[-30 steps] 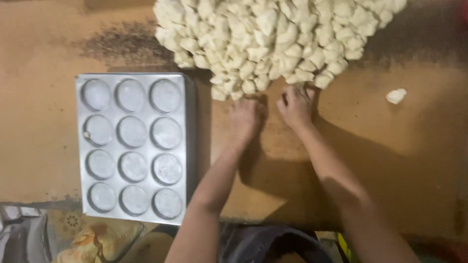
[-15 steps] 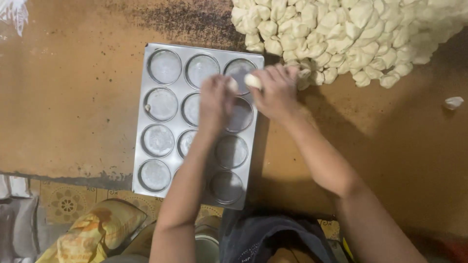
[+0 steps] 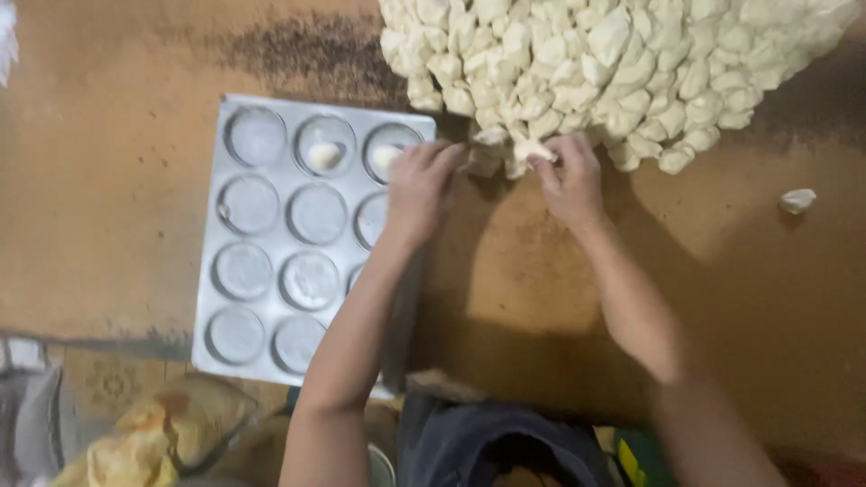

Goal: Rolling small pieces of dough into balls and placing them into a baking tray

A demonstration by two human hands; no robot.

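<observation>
A grey metal baking tray (image 3: 216, 271) with round cups lies on the brown work surface at left. Two small dough pieces (image 3: 323, 155) sit in cups of its top row, one in the middle cup and one in the right cup. A big heap of cut dough pieces (image 3: 595, 63) fills the top of the view. My left hand (image 3: 419, 189) rests over the tray's right edge, fingers reaching toward the heap's lower edge, with nothing visibly in it. My right hand (image 3: 568, 176) pinches a dough piece at the bottom of the heap.
A single stray dough piece (image 3: 798, 200) lies on the surface at right. A dark smear of dust (image 3: 307, 54) marks the surface above the tray. A yellow cloth bundle (image 3: 162, 433) and dark clothing (image 3: 496, 442) sit at the near edge.
Both hands have left the tray and moved right and up to the heap. Two dough pieces now lie in the tray's top row. The view has shifted left.
</observation>
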